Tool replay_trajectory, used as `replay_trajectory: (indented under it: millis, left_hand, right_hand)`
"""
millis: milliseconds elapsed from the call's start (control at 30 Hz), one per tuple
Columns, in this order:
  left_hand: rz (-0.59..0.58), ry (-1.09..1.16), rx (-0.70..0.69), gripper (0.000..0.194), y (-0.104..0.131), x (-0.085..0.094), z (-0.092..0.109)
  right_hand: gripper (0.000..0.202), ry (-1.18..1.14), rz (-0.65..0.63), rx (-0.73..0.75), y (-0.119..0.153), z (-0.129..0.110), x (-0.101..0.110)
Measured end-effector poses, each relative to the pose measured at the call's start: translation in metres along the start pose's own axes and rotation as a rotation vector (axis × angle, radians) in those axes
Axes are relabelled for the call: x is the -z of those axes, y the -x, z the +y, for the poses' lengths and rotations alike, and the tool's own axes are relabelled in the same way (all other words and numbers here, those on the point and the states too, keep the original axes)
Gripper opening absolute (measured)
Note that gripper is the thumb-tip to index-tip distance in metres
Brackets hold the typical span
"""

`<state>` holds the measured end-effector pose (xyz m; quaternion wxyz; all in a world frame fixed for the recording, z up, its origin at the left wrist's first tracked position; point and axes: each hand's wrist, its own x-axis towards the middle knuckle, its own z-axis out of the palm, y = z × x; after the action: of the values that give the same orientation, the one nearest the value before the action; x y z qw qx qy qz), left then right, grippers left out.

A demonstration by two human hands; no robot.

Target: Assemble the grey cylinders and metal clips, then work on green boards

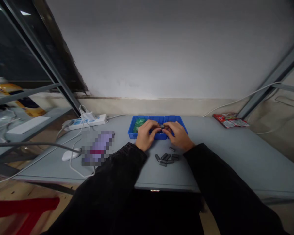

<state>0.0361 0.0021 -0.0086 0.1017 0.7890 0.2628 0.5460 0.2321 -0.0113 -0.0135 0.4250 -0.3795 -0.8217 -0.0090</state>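
Grip: my left hand (144, 137) and right hand (178, 135) meet fingertip to fingertip, both pinched shut on a small dark part (161, 126).
Part location: over the blue tray (134, 132), at its front edge.
Near wrists: loose grey pieces (166, 159) on the worktop (235, 153).
Left: power strip (84, 121), white mouse (71, 154).

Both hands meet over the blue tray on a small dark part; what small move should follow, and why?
Probably set the dark part down with the grey pieces lying on the table in front of the blue tray: left hand and right hand pinch it together above the tray.
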Motion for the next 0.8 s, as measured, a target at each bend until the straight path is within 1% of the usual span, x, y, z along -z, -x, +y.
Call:
replay_trajectory:
  millis: [67, 167, 233, 333, 433, 533, 633, 800]
  left_hand:
    - [-0.012, -0.018, -0.021, 0.005, 0.0002, -0.0012, 0.0009]
    - [0.002, -0.026, -0.029, 0.007, 0.0004, -0.0027, 0.0033]
    - [-0.005, -0.019, 0.001, 0.009, 0.0006, -0.0033, 0.0043]
    - [-0.052, 0.004, 0.068, 0.014, 0.0017, -0.0041, 0.0040]
    - [-0.063, 0.003, 0.086, 0.016, 0.0029, -0.0048, 0.0032]
    - [-0.033, -0.023, 0.088, 0.015, 0.0032, -0.0050, 0.0029]
    - [-0.012, -0.038, 0.095, 0.014, 0.0030, -0.0050, 0.0028]
    - [-0.018, -0.042, 0.078, 0.015, 0.0026, -0.0048, 0.0034]
  right_hand:
    - [0.016, -0.005, 0.028, -0.004, 0.0002, 0.0010, -0.0014]
    - [0.014, 0.002, 0.043, 0.030, -0.0007, 0.0021, -0.0009]
    - [0.016, 0.015, 0.062, 0.038, -0.0013, 0.0019, -0.0005]
    - [0.020, 0.022, 0.094, 0.018, -0.0015, 0.0002, -0.0001]
    - [0.023, 0.013, 0.066, -0.017, -0.0012, -0.0023, 0.0013]
    - [0.019, -0.006, 0.035, -0.063, -0.0002, -0.0036, 0.0023]
    - [0.020, -0.034, 0.035, -0.098, 0.0010, -0.0026, 0.0013]
    - [0.019, -0.016, 0.025, -0.080, 0.0004, -0.0014, 0.0004]
